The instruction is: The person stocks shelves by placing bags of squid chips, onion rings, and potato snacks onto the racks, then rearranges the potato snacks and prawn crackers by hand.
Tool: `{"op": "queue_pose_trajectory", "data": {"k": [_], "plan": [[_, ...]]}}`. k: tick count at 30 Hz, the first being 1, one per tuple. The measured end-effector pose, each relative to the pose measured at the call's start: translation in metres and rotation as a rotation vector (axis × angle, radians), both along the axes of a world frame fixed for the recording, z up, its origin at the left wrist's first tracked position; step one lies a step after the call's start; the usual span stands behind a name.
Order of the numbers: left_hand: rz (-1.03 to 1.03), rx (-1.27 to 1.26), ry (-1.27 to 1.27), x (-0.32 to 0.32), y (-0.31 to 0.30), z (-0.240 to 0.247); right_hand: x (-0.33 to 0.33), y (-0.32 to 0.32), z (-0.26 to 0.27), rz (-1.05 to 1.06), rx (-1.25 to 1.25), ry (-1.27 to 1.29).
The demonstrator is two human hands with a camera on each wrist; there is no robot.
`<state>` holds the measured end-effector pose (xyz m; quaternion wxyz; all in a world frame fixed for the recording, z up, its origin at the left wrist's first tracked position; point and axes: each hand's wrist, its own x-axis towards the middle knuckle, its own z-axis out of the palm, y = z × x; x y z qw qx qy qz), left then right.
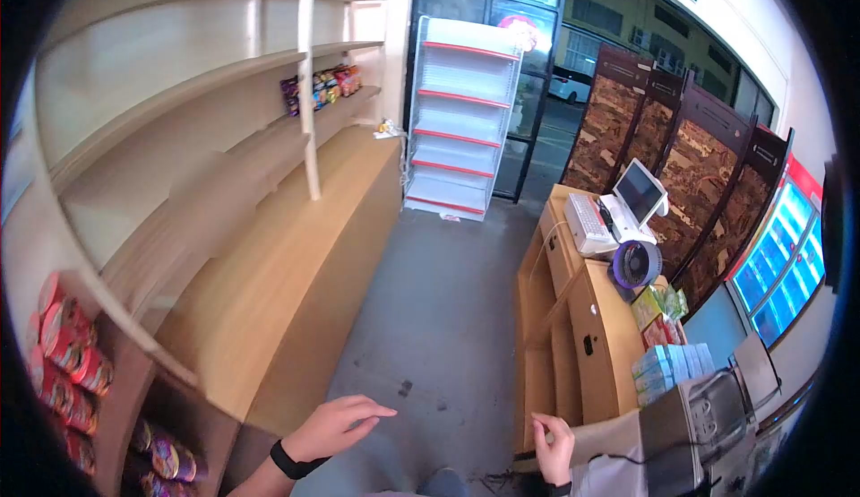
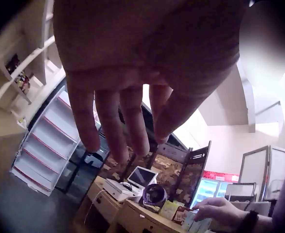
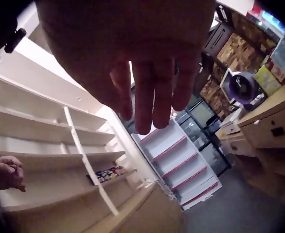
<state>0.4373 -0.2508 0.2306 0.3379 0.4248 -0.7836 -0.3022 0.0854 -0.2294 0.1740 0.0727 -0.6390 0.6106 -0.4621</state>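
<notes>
My left hand, with a black band at the wrist, is held out over the grey floor, its fingers extended and holding nothing. To the right, my right hand hovers near the front corner of the wooden counter, fingers loosely bent around no object. In the left wrist view the fingers of the left hand hang down relaxed. The right wrist view likewise shows the right hand with loose fingers. Nearest the left hand is the long wooden ledge below the wall shelves.
Snack bags sit on a wall shelf; red packages fill the lower left. A white rack stands at the back. The counter carries a monitor, a purple-rimmed fan and light-blue packs. A folding screen stands behind.
</notes>
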Motion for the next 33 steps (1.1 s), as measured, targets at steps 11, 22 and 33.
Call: {"op": "queue_pose_trajectory", "data": {"k": [11, 22, 33], "plan": [[0.057, 0.003, 0.092, -0.089, -0.31, -0.023, -0.116, -0.307, 0.027, 0.018, 0.127, 0.188], [0.564, 0.045, 0.119, -0.005, -0.52, -0.031, 0.0, -0.674, 0.03, 0.407, -0.036, 0.225], [0.657, -0.152, -0.007, 0.1, -0.812, 0.027, 0.069, -0.938, 0.064, 0.268, -0.102, 0.214]]}}
